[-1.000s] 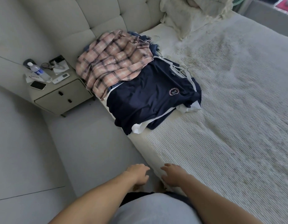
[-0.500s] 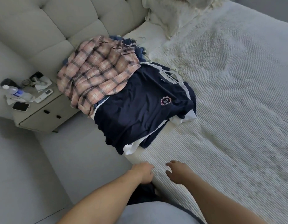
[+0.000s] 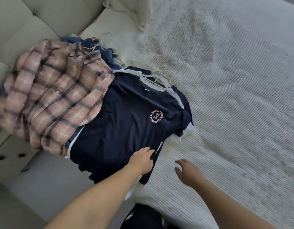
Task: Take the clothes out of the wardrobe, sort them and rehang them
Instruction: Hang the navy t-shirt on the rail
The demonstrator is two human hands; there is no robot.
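Note:
A navy T-shirt (image 3: pixel 120 123) with a round pink logo lies on top of a stack of navy and white shirts at the bed's left edge. Wire hangers (image 3: pixel 159 76) stick out at its collar. A pink plaid shirt (image 3: pixel 50 96) covers a second pile to the left, with more hangers behind it. My left hand (image 3: pixel 142 160) rests on the navy T-shirt's lower hem, fingers slightly bent. My right hand (image 3: pixel 186 171) hovers over the bedspread just right of the stack, fingers spread and holding nothing.
The ribbed white bedspread (image 3: pixel 233 113) stretches to the right. A padded headboard (image 3: pixel 27 22) and a pillow (image 3: pixel 134 10) are at the top. A bedside cabinet (image 3: pixel 9 154) stands at the left, by the grey floor (image 3: pixel 27 204).
Both hands have moved forward from the bed's edge; the left now touches the navy T-shirt's hem and the right has opened over the bedspread. The view has come closer to the clothes.

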